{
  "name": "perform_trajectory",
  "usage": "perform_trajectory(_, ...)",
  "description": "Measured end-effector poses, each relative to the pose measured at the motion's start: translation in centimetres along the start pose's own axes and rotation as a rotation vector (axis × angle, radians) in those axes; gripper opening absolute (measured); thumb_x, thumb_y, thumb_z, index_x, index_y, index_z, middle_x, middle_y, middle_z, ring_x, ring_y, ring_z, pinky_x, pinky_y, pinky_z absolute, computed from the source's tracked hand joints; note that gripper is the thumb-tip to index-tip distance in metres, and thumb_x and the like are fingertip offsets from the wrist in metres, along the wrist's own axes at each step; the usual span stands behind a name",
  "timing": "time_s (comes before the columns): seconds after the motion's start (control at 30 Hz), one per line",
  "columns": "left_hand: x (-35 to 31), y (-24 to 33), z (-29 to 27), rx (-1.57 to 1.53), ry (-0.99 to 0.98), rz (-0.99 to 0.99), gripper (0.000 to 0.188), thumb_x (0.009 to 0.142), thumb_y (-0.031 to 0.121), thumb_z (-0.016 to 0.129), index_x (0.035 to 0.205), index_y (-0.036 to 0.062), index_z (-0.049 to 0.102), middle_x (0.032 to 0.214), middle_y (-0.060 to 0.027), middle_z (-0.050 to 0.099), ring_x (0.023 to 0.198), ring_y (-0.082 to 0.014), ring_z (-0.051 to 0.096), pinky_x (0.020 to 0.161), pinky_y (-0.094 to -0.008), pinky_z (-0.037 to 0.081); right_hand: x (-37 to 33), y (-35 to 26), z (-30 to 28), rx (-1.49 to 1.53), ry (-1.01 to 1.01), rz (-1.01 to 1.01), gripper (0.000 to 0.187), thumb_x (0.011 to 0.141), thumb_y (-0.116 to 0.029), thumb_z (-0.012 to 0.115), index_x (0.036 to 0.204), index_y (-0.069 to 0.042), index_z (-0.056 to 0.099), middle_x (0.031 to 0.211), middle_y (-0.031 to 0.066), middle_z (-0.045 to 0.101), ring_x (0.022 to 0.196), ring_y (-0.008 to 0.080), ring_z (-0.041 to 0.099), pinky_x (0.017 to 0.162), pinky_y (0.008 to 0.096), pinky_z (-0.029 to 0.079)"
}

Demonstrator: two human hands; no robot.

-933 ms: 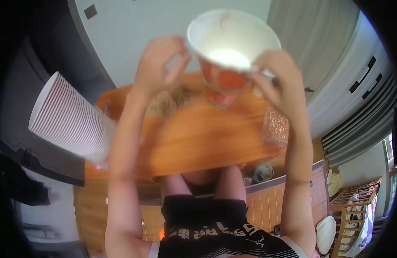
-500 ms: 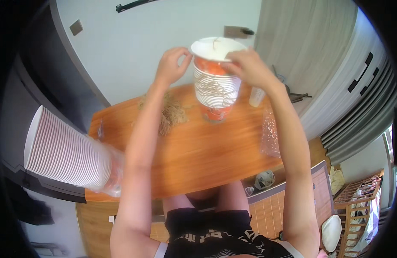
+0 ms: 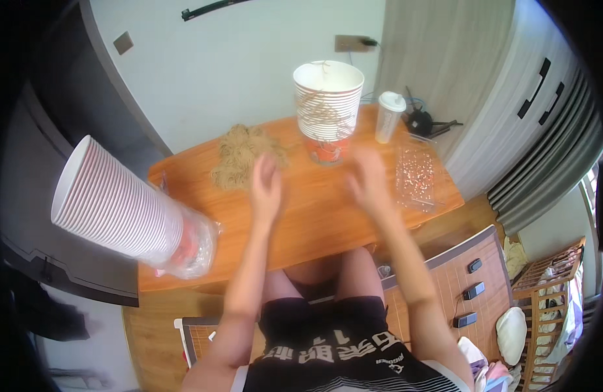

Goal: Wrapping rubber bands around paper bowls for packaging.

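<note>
Both of my hands are in the air over the table, away from the cup stack, with nothing visible in them. My left hand (image 3: 267, 188) is near the pile of tan, string-like strands (image 3: 239, 157), its fingers raised and loosely apart. In front of the cup stack, my right hand (image 3: 368, 181) is blurred, with thumb and fingers apart. The stack of large white paper cups (image 3: 327, 117) stands upright at the far side. Tan strands hang over its rims and sides, and orange print shows on the lowest cup.
A taller stack of white paper cups (image 3: 118, 202), partly in clear plastic, leans at the table's left. At the right are a lidded drink cup (image 3: 390, 117) and a clear plastic tray (image 3: 417, 176) with small bits. The wooden table (image 3: 301, 222) ends close to my legs.
My hands have left the stack's rim and drawn back toward me. The upper orange cup has sunk into the stack, leaving only its white rim visible. My view has shifted slightly.
</note>
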State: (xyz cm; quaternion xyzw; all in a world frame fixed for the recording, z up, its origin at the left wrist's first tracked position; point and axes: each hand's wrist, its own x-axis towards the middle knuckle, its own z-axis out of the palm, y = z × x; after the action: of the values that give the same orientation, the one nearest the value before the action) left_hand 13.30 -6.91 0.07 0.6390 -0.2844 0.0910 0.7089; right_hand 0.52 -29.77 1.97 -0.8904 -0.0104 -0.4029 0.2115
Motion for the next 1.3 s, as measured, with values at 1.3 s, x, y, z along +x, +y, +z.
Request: perform_trajectory(1.3,7.1,36.2,-27.0,1.885,-0.257,0.392,0.015,0.083,0.009,0.056,0.093,0.0029,0.065,0.091,-0.0198,0.07,0.09,-0.0402,0.066,0.078,-0.0487,0.052,-12.9,-0.4,4.1,-0.172,-0.323,0.169,0.05,0.095,-0.043,0.058,0.135,-0.013,0.06,0.146,0.011,0.054,0.141,0.029,0.042,0.121,0.048,0.026)
